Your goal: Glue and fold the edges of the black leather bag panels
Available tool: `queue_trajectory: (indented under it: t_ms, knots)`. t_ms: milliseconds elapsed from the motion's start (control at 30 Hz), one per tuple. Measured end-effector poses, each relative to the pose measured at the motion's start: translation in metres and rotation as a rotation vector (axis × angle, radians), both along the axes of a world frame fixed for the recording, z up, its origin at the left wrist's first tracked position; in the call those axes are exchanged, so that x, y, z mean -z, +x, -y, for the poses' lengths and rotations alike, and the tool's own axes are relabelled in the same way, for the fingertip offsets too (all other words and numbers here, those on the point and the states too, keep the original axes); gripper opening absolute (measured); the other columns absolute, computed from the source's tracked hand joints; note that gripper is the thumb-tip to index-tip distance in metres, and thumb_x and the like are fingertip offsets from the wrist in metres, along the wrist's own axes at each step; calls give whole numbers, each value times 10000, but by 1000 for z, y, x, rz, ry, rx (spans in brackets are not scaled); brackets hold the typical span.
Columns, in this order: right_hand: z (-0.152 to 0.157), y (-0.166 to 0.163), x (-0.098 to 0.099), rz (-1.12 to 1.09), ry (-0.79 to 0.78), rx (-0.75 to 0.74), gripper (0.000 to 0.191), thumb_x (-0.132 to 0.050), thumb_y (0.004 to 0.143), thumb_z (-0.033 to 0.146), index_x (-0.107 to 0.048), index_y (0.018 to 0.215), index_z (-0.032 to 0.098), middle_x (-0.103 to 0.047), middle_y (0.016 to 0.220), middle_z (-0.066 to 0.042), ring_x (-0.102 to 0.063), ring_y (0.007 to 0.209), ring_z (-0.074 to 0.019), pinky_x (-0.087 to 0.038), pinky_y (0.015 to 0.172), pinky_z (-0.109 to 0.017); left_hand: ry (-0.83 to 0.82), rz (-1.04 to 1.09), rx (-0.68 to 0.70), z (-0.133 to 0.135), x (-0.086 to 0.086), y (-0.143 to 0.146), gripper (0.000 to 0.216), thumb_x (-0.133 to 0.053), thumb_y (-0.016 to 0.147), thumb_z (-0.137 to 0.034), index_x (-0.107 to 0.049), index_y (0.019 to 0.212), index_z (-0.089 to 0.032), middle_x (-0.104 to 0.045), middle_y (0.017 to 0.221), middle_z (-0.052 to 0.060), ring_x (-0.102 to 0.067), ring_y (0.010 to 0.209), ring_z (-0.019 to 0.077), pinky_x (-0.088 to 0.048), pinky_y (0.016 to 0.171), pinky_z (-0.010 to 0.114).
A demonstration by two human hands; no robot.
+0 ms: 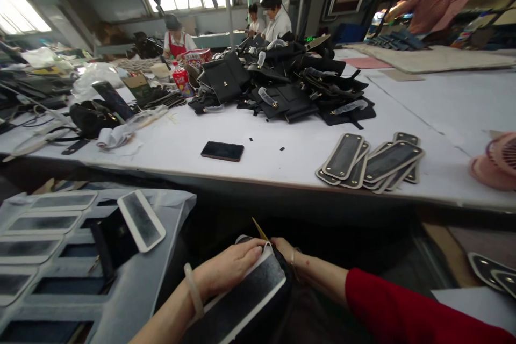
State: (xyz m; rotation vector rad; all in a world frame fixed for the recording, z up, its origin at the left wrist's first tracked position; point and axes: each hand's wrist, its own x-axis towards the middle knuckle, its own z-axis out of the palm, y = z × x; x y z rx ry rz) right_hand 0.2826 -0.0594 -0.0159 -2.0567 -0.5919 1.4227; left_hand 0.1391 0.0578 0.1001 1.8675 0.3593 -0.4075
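Low in the front, a black bag piece (252, 290) with a pale-edged panel lies tilted across my lap. My left hand (231, 266) rests along its upper edge, fingers close together and curled over it, gripping it. At its far end is my right hand (284, 250), against the dark side of the piece; most of its fingers are hidden behind it. A thin yellowish pointed strip (260, 228) sticks up between the hands; what it belongs to cannot be made out. To the left, a loose pale-edged panel (142, 220) leans on a small black pouch-like piece (115, 242).
A grey sheet (133, 301) holds rows of pale-edged panels (44, 223). On the white table (181, 145) are a phone (222, 151), stacked panels with metal eyelets (371, 161), a heap of black bags (278, 86), a red bottle (182, 79) and a pink fan (497, 161). Several people work beyond.
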Motion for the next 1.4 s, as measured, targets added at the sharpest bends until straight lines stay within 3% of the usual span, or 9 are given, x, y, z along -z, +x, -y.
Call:
queue_trajectory:
  t_ms: [100, 200, 300, 367, 433, 500, 633, 867, 1400]
  knots:
    - [18, 36, -28, 85, 16, -61, 286, -463, 1012, 386, -588, 1078, 138, -644, 922, -31, -603, 656, -109, -518, 590, -252, -11, -2, -19, 1, 0, 1, 521, -322, 1009, -494, -553, 1377, -208, -619, 1346, 69, -550, 1246, 216, -347, 1119, 334]
    - [40, 77, -72, 45, 116, -225, 337, -372, 1004, 414, -562, 1117, 160, -665, 913, -30, -604, 630, -89, -495, 577, -203, -4, -2, -35, 2, -4, 3, 521, -340, 1003, -500, -587, 1345, -195, -649, 1295, 67, -564, 1215, 228, -369, 1097, 340]
    - [43, 102, -108, -46, 112, -499, 478, -427, 914, 598, -647, 960, 177, -651, 686, -8, -578, 504, -119, -484, 490, -229, 4, -14, -52, 2, -7, 5, 507, -355, 998, -493, -635, 1286, -185, -682, 1219, 65, -585, 1165, 238, -399, 1062, 345]
    - [31, 104, -120, 11, 112, -650, 502, -469, 870, 634, -653, 772, 178, -584, 549, 4, -515, 414, -122, -421, 420, -232, 8, -20, -62, 2, -7, 5, 485, -367, 995, -482, -659, 1241, -183, -684, 1203, 64, -593, 1141, 238, -412, 1043, 344]
    - [11, 100, -124, 165, 174, -771, 440, -574, 825, 586, -609, 647, 185, -562, 527, 2, -504, 432, -126, -378, 440, -234, -1, -14, -107, 2, -4, 3, 459, -417, 979, -469, -637, 1245, -167, -672, 1206, 71, -595, 1125, 234, -423, 1021, 338]
    - [-10, 92, -125, 338, 272, -879, 371, -654, 791, 518, -600, 625, 190, -595, 575, -13, -544, 516, -148, -367, 508, -249, -60, -40, -195, 3, 0, 0, 536, -473, 954, -463, -494, 1385, -145, -677, 1157, 81, -617, 1054, 227, -466, 949, 338]
    - [-37, 79, -128, 605, 411, -1045, 352, -556, 898, 469, -655, 713, 187, -702, 722, -83, -642, 681, -216, -382, 623, -289, -150, -90, -320, 5, 3, -4, 758, -512, 934, -438, -162, 1551, -169, -689, 1079, 61, -637, 930, 209, -499, 844, 333]
    - [-45, 68, -129, 838, 516, -1160, 525, -366, 1001, 479, -705, 766, 155, -753, 811, -156, -689, 712, -251, -389, 635, -310, 8, -28, -225, 2, -3, -1, 507, -501, 957, -423, -482, 1434, -252, -687, 1178, 37, -631, 1054, 224, -457, 960, 321]
    - [-41, 59, -133, 883, 455, -1178, 553, -321, 1014, 463, -725, 778, 168, -750, 776, -165, -703, 690, -281, -379, 611, -328, 121, 33, -201, 10, -11, -2, 409, -411, 977, -431, -617, 1257, -215, -712, 1109, 30, -637, 991, 228, -459, 926, 310]
